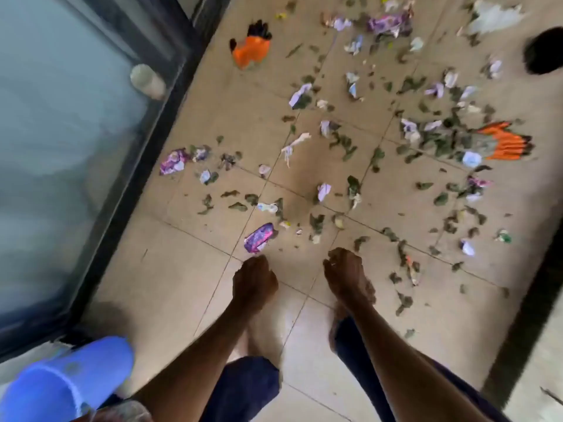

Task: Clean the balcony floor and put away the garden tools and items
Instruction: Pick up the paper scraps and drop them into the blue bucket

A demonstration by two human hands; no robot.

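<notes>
The beige tiled balcony floor [182, 263] is strewn with dry green leaves [438, 141], crumpled paper scraps [300, 94] and purple wrappers [260, 237]. One orange and black garden glove [251, 47] lies at the far left near the door. A second glove [505, 141] lies at the right among leaves. My left hand [254, 280] hangs low with fingers curled, just short of the nearest purple wrapper and holding nothing. My right hand [347, 275] hangs beside it with loosely bent fingers, also holding nothing.
A dark-framed glass sliding door [61, 147] with a round handle [147, 80] runs along the left. A blue plastic bin [70, 379] lies at the bottom left. A white bag [493, 15] and a black object [545, 51] sit at the top right. A dark ledge [536, 315] borders the right.
</notes>
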